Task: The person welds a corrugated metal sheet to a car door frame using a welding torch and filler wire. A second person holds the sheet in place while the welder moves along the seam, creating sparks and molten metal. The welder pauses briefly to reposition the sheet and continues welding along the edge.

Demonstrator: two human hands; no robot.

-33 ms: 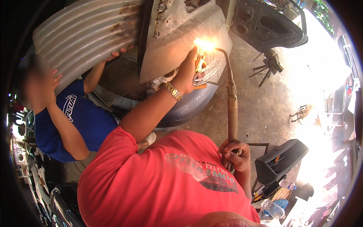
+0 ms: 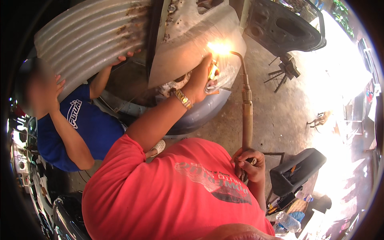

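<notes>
My left hand (image 2: 202, 80), with a gold watch on its wrist, reaches up to a bent grey metal panel (image 2: 188, 36) and is closed on a thin yellow rod (image 2: 213, 72) and a pale bundle. My right hand (image 2: 248, 164) grips the lower end of a long brass torch (image 2: 247, 112). The torch's curved tip burns with a bright flame (image 2: 219, 48) against the panel, right above my left fingers. Below the panel curves a grey rounded car body part (image 2: 200, 114).
A person in a blue shirt (image 2: 80, 128) crouches at the left, one hand on a rusty corrugated sheet (image 2: 92, 36). A dark car door (image 2: 280, 24) leans at the top right beside a small metal stand (image 2: 284, 72). A black seat (image 2: 298, 168) and a plastic bottle (image 2: 288, 222) lie at the lower right.
</notes>
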